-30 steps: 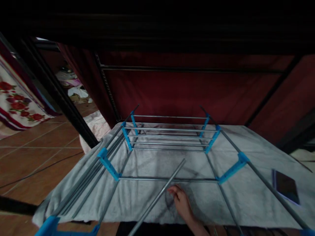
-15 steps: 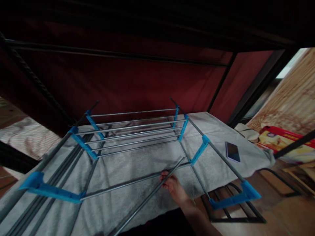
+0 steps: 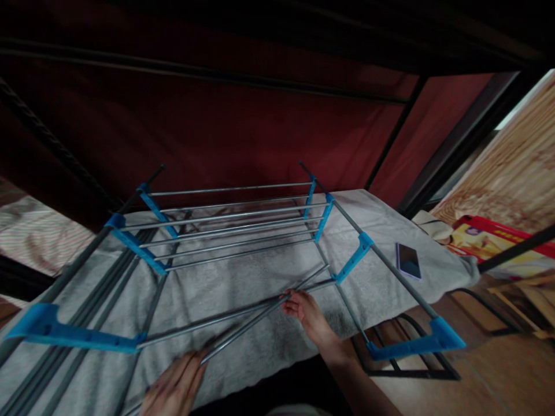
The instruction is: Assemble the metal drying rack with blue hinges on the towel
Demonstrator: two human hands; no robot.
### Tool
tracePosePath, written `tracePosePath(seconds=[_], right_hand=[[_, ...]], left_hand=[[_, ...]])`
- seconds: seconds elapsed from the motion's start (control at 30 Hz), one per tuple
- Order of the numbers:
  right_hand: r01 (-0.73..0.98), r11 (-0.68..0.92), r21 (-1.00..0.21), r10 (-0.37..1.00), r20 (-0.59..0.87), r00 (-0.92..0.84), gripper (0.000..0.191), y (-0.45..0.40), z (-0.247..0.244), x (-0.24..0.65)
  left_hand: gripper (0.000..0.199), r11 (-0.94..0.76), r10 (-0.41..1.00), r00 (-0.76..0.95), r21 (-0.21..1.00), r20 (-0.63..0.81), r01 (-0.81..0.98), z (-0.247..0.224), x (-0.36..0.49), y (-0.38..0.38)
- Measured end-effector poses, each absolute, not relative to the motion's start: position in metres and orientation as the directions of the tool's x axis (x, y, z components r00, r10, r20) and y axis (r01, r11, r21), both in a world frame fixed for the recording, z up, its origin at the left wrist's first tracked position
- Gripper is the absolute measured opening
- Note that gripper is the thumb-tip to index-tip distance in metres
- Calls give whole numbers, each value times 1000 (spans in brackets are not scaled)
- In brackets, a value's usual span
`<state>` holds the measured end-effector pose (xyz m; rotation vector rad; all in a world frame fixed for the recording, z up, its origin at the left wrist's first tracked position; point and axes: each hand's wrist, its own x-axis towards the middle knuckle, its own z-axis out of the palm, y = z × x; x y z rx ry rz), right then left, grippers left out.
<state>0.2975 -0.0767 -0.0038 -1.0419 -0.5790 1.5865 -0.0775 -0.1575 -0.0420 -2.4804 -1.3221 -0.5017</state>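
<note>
A rack frame of grey tubes with blue plastic brackets [image 3: 349, 260] lies on a grey blanket [image 3: 243, 289]. A loose metal rod [image 3: 243, 332] slants across the near side, its far end over a crossbar of the frame. My right hand [image 3: 306, 312] has its fingers pinched around the rod near that crossbar. At the lower left, my left hand [image 3: 176, 384] is closed over the rod's nearer part, knuckles up. Thin rods [image 3: 243, 216] span the brackets at the back.
Several loose grey tubes [image 3: 93, 312] lie along the left. A phone [image 3: 408, 260] rests on the blanket at the right. Dark metal posts and a red cloth wall [image 3: 243, 133] stand behind. A red and yellow box [image 3: 494, 240] sits at far right.
My left hand has come into view at the lower left and taken hold of the rod. The rod now lies at a flatter angle in my right hand. The view has shifted slightly.
</note>
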Motion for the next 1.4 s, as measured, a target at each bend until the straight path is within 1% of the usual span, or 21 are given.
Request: tracePosePath(seconds=[0.03,0.1,0.17,0.23,0.37,0.57,0.63,0.73,0.77,0.83,0.9,0.97,1.07,1.17,1.23,1.4], right_hand=[[-498,-291,-817,947,-320,-28,39,-76,-2,297],[-451,-311,-836,946,-317,-66,40,-75,1,297],[-401,-319,-859,947,-308,-95,37,-75,4,297],[-355,-309,-882,950,-300,-81,31,-76,5,297],[-289,-279,-916,958,-287,-13,26,-80,2,297],[-210,-272,-939,960,-281,15,23,-76,-8,293],[-193,-230,-954,969,-242,40,23,-71,-9,290],[-135,-116,-984,984,-132,121,25,-64,-6,289],[-85,-72,-994,985,-84,150,25,-62,-4,289],[75,19,-997,981,33,193,24,-59,1,293],[287,122,-950,972,173,158,26,-56,6,297],[477,230,-848,957,286,47,32,-55,10,302],[655,359,-665,923,357,-144,42,-57,13,304],[753,411,-514,897,375,-234,45,-60,14,304],[795,411,-445,893,371,-254,45,-61,15,305],[850,377,-367,904,347,-251,44,-64,17,310]], left_hand=[[46,-540,727,517,-87,452,837,-31,-66,-150],[39,-542,713,505,-74,487,837,-9,-47,-133],[33,-541,706,487,-52,515,839,9,-33,-116],[33,-534,711,471,-35,522,845,18,-26,-101],[34,-523,752,458,6,474,852,18,-25,-78],[37,-507,801,427,96,420,857,10,-28,-60],[36,-503,812,426,106,399,858,11,-27,-57],[38,-501,819,428,113,381,858,13,-24,-56],[39,-499,822,428,112,377,859,14,-23,-56],[39,-487,828,421,103,372,867,15,-20,-58],[38,-481,826,416,91,379,872,15,-19,-62],[37,-477,817,410,76,406,876,15,-20,-66],[35,-475,791,400,52,463,878,18,-24,-73],[32,-509,759,413,63,504,859,22,-28,-80],[30,-526,753,412,95,513,845,23,-29,-83],[31,-516,781,378,173,498,839,18,-27,-87]])
